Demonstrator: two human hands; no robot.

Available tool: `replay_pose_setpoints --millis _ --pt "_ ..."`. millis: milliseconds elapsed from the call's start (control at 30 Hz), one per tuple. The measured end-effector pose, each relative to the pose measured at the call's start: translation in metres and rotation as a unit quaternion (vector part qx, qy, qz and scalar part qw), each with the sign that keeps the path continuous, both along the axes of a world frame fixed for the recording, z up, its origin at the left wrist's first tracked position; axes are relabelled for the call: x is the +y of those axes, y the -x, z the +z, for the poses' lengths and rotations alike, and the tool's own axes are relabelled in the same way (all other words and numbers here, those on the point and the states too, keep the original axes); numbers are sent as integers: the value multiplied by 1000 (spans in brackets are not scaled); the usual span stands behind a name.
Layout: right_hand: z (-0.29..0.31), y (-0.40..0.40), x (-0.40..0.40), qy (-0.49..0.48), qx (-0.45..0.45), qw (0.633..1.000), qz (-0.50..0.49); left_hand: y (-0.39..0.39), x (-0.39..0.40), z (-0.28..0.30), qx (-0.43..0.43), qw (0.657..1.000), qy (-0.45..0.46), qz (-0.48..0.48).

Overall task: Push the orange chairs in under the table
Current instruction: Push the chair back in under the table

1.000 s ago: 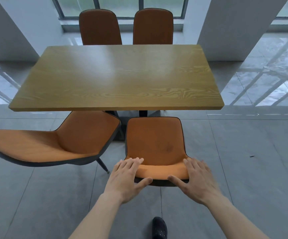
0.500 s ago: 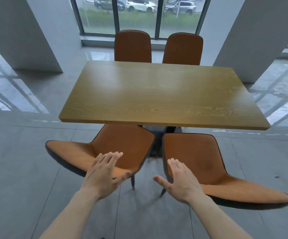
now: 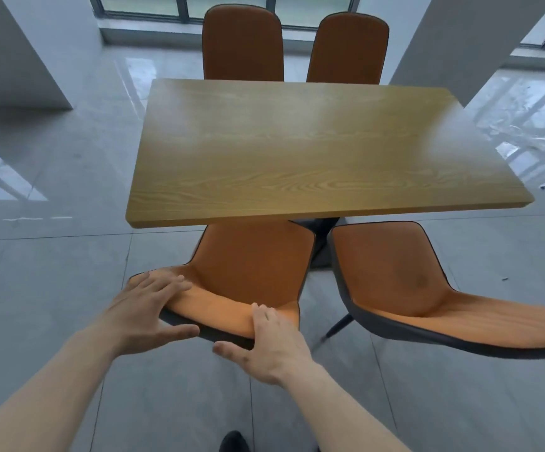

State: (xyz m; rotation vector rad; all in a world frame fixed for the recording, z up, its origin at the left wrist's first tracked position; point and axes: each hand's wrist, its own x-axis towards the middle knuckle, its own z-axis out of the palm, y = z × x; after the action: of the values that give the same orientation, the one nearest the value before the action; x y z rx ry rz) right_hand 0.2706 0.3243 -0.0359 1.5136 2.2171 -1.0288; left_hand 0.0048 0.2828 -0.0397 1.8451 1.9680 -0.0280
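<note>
A wooden table (image 3: pixel 313 151) stands in front of me. On its near side are two orange chairs with dark shells. The left chair (image 3: pixel 251 265) has its seat partly under the table edge. My left hand (image 3: pixel 147 308) lies over the left end of its backrest top, fingers straight, thumb below the rim. My right hand (image 3: pixel 264 340) rests on the right part of the same backrest, fingers on the orange padding, thumb spread out under it. The right chair (image 3: pixel 405 278) stands beside it, untouched, its backrest reaching toward the lower right.
Two more orange chairs (image 3: pixel 243 44) (image 3: pixel 348 50) stand tucked in at the table's far side, before a window. White pillars (image 3: pixel 20 53) (image 3: pixel 470 44) flank the table. Glossy grey floor tiles surround it. My dark shoe (image 3: pixel 233 442) shows at the bottom edge.
My hands left the right chair's backrest, crossed over in the air, and now rest on the left chair's backrest. My view shifted leftward, centring on the left chair.
</note>
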Motion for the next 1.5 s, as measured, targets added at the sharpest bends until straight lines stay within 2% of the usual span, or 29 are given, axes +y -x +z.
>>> replay_pose_setpoints --millis 133,333,467,667,833,933,1100,1367,1500 --pt "-13 7 -3 -19 -7 1000 -19 4 -1 -10 16 1000 -17 4" --pt "-5 -2 5 18 -20 999 36 -14 -18 -12 14 997 -65 36" --pt "4 -35 11 59 -38 995 72 -57 -41 -16 22 994 -81 66" --pt "6 -110 14 80 -21 995 59 -137 -64 -17 32 991 -98 87" --pt "5 -154 3 10 26 999 43 -165 -74 -23 13 996 -78 52" --pt "1 -155 -12 -60 40 996 51 -166 -73 -25 -11 993 -76 84" --pt "-8 -152 -19 -112 23 991 70 -167 -75 -28 10 993 -68 98" --pt "-16 -163 -11 -113 -6 985 133 -183 -87 -24 0 989 -93 116" --pt "-16 -160 -6 -110 -9 984 141 -177 -81 -23 -2 994 -75 83"
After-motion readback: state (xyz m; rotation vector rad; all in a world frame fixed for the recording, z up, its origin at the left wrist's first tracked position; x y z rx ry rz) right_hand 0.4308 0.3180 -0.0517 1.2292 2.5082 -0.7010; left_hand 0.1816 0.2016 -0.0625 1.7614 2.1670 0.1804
